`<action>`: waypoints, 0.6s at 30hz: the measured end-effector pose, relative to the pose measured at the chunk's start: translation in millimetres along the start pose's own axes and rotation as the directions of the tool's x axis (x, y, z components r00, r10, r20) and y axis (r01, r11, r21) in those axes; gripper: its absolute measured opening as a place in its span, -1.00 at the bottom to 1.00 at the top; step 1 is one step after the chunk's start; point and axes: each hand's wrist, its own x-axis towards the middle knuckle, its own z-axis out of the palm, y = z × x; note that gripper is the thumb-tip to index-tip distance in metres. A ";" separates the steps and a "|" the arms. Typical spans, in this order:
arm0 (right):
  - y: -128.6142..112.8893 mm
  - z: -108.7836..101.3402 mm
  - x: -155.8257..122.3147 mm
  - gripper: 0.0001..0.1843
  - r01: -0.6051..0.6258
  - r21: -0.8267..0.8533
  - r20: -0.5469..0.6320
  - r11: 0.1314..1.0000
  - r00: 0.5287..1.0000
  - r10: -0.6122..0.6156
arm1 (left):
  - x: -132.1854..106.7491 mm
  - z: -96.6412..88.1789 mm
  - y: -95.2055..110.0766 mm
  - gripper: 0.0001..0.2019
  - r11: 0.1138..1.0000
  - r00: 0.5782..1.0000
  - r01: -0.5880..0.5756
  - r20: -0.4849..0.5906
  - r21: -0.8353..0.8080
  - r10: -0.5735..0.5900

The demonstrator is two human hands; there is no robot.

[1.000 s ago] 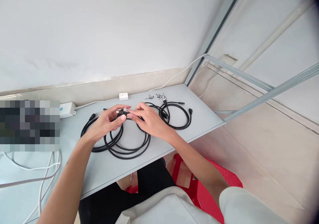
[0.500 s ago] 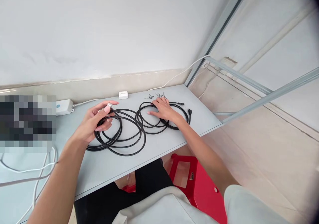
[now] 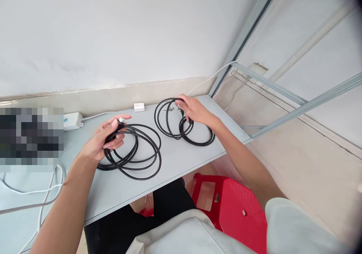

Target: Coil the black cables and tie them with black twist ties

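Observation:
My left hand (image 3: 97,141) is closed round the top of a coiled black cable (image 3: 160,154), whose loops hang down to the table (image 3: 132,192). A silvery plug (image 3: 121,120) sticks up between its thumb and fingers. Over on the right, my right hand (image 3: 194,109) pinches the upper loops of another black cable (image 3: 167,124), raised off the table. A black connector (image 3: 182,112) dangles just below those fingers. Under them lies a black coil (image 3: 198,144); whether it belongs to the same cable, I cannot tell.
Small black twist ties (image 3: 171,109) lie behind the right hand. A white box (image 3: 139,107) sits by the wall, and a white power strip (image 3: 72,121) is farther left. White cords (image 3: 42,212) cross the left side. A red stool (image 3: 240,208) stands below the table's front edge.
My right hand has gone from lying spread on the right coil to gripping its loops and lifting them up and back. My left hand has barely moved, still holding its cable.

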 end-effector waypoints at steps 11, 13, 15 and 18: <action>4.1 -102.1 -16.2 -0.72 -0.217 0.140 -0.166 0.966 0.957 0.239 | 3.7 4.5 -0.2 -0.53 1.000 0.998 0.030 -0.054 -0.004 -0.031; 25.7 -103.9 -23.5 -0.74 -0.300 0.127 -0.130 0.945 0.940 0.316 | 5.1 7.0 0.5 -0.54 0.999 0.996 0.053 -0.072 -0.014 -0.053; 51.3 -98.1 -28.7 -0.80 -0.348 0.165 -0.098 0.923 0.925 0.367 | 6.5 10.9 -0.2 -0.56 0.998 0.993 0.059 -0.101 -0.005 -0.059; 83.8 -85.5 -31.6 -0.76 -0.297 0.068 -0.078 0.952 0.950 0.302 | 9.1 21.6 -5.6 -0.60 0.998 0.986 0.020 -0.165 0.062 -0.009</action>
